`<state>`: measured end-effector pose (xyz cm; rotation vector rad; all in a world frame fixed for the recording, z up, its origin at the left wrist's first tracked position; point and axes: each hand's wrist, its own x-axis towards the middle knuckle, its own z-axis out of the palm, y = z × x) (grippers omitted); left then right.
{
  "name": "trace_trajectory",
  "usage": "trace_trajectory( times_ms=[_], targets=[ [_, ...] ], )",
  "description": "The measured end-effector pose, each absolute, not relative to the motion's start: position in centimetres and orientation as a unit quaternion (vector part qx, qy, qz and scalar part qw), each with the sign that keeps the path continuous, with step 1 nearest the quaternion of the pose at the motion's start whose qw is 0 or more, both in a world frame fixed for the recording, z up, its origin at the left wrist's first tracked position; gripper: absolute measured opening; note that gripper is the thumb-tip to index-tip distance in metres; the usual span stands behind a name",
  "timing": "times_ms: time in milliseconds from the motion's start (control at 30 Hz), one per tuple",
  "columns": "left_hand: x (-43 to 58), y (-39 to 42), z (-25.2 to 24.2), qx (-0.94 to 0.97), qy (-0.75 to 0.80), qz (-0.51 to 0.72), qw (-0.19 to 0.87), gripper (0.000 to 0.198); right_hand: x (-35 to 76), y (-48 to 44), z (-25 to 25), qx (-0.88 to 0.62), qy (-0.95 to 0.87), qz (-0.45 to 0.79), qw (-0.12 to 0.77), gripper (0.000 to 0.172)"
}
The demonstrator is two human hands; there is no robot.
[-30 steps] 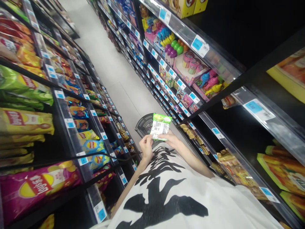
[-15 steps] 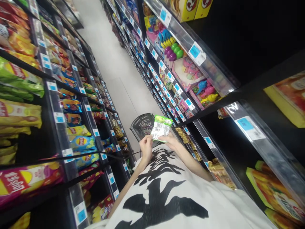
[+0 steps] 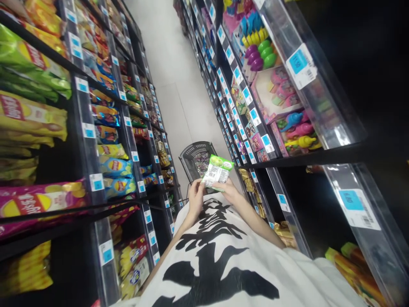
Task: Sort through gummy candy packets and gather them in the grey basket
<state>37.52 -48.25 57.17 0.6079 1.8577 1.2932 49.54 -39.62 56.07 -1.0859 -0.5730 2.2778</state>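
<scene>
A small green and white snack packet (image 3: 217,170) is held up in front of my body, its printed side facing me. My left hand (image 3: 196,197) is closed on its lower left corner. On the lower right edge, my right hand (image 3: 227,190) grips the same packet, thumb across the front. The fingers behind the packet are hidden. Just beyond it sits a dark plastic shopping basket (image 3: 188,160) with small, shiny wrapped items in it, too small to name. The packet covers part of the basket.
Shelves with chip bags (image 3: 41,200) rise close on my left. To the right, a black shelf edge (image 3: 306,160) with price tags sticks out near my arm, below colourful toys (image 3: 262,55). The pale aisle floor (image 3: 175,98) runs ahead between them.
My view has turned a little, so the shelves and basket sit differently in the picture. Both hands keep hold of the packet in front of me.
</scene>
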Motion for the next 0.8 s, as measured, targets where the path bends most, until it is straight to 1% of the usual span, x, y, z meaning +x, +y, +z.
trace_trajectory(
  times_ms=[33,67,133,200,267,367,433,533,633,667,700,767,800],
  targets=[
    [37.1,-48.3,57.4,0.302,0.749,0.470,0.356,0.036,49.3,-39.5,56.0,-0.416,-0.219,0.838,0.275,0.065],
    [36.6,-48.2,57.6,0.374,0.759,0.429,0.316,0.050,49.0,-39.5,55.8,-0.428,-0.225,0.831,0.274,0.065],
    [35.8,-48.0,58.0,0.521,0.741,0.344,0.248,0.070,48.5,-39.6,55.3,-0.446,-0.235,0.822,0.265,0.061],
    [35.1,-47.7,58.1,0.639,0.687,0.259,0.228,0.077,48.1,-39.8,54.6,-0.457,-0.249,0.817,0.248,0.056],
    [34.3,-47.3,58.0,0.702,0.643,0.191,0.240,0.081,47.7,-40.2,54.0,-0.450,-0.277,0.818,0.227,0.051],
    [32.5,-46.9,57.4,0.723,0.621,0.143,0.269,0.086,47.6,-40.5,53.6,-0.396,-0.320,0.841,0.181,0.058],
    [30.9,-46.7,57.1,0.725,0.603,0.155,0.294,0.085,47.5,-40.2,54.0,-0.357,-0.324,0.865,0.142,0.065],
    [28.3,-46.6,56.7,0.715,0.560,0.221,0.356,0.080,47.2,-39.3,55.0,-0.326,-0.346,0.875,0.097,0.065],
    [26.0,-47.1,56.2,0.631,0.546,0.314,0.452,0.061,46.6,-38.6,55.6,-0.353,-0.425,0.832,0.055,0.066],
    [25.3,-47.3,55.9,0.579,0.554,0.339,0.492,0.055,46.3,-38.5,55.7,-0.395,-0.448,0.800,0.055,0.071],
    [24.7,-47.6,55.7,0.516,0.563,0.361,0.535,0.052,46.0,-38.4,55.7,-0.445,-0.466,0.762,0.063,0.080],
    [23.5,-48.3,55.1,0.379,0.562,0.392,0.622,0.056,45.2,-38.4,55.6,-0.524,-0.474,0.702,0.087,0.102],
    [23.1,-48.7,54.8,0.318,0.548,0.402,0.661,0.060,44.7,-38.5,55.6,-0.535,-0.465,0.700,0.091,0.110]
  ],
)
